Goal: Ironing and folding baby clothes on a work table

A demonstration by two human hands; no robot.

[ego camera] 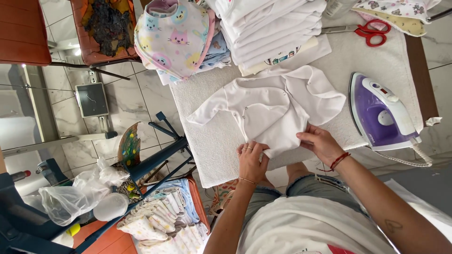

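Left hand (251, 162): closed on the near hem of the baby shirt (268, 110), fingers on top, thumb tucked under the cloth.
Right hand (321, 142): pinching the same hem a little further along, fingers curled over the edge.
Baby shirt: white, long-sleeved, snaps down the front; it lies spread flat on the towel-covered ironing table (212, 141), sleeves out to both sides, hem toward the person.
Handling: thin, soft and light by the look of it; likely to sag and crease, so it is best taken at hem corners or shoulders with both hands.
Iron (381, 115): purple and white, resting on the table just beside the right hand, not touching the shirt.
Folded pile (270, 28): white clothes stacked beyond the shirt.
Scissors (367, 30): red-handled, at the far edge.
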